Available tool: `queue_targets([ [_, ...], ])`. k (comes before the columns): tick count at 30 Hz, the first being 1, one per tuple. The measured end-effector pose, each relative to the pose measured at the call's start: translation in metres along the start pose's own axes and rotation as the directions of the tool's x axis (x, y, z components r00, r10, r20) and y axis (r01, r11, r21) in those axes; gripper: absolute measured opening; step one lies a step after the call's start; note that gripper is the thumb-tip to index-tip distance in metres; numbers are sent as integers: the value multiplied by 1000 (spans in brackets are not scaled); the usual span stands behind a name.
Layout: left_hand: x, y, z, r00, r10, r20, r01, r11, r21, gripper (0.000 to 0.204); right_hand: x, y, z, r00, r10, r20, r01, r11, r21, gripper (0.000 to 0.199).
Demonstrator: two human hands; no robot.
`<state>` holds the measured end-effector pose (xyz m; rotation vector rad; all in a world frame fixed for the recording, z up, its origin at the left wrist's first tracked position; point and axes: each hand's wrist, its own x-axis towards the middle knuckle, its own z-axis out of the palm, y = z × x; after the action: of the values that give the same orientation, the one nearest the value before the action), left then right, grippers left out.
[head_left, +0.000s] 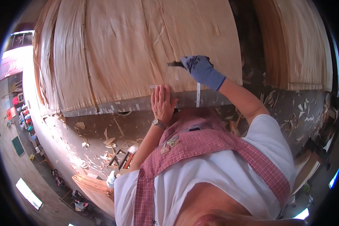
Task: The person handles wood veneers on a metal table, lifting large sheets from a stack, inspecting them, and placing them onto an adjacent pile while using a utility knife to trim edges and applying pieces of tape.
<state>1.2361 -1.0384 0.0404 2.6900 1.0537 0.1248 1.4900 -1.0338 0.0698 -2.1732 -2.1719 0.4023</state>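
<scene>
Apparently steadying the near edge of the pale wood sheets (120, 49) with the bare left hand (162, 103), resting the fingers straight, nearly together and closed on nothing, probably for pinning the thin layers directly beneath them. Reaching back with the palm over the grey bench edge (133, 104), nearer the body than those fingertips, likely for a firm brace. Gripping a dark tool (175, 64) in the blue-gloved right hand (201, 69), curling the fingers tightly round it, to the right of the left fingers and farther from the body. Pointing the tool leftward over the sheets, perhaps for staying clear of the left fingertips; being unable to tell its exact kind, or whether touching wood with it. Gloving only the tool side, perhaps for grip, and baring the left fingers, perhaps for feeling the edge. Having a white strip (198, 95) lying across the bench edge, right of the left fingers, possibly as a guide. Having a slender stick (87, 60) lying lengthwise on the sheets, well left of the left fingers, maybe as a divider.
</scene>
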Motion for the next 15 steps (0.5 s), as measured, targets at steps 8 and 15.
queue_targets([
  [8, 106, -49, -24, 988, -34, -150, 23, 997, -71, 56, 113, 16, 22, 902, 238, 361, -402, 150, 903, 25],
  [15, 155, -64, -4, 986, -23, -164, 24, 1000, 2, 59, 121, 18, 24, 905, 151, 397, -424, 277, 862, 29],
])
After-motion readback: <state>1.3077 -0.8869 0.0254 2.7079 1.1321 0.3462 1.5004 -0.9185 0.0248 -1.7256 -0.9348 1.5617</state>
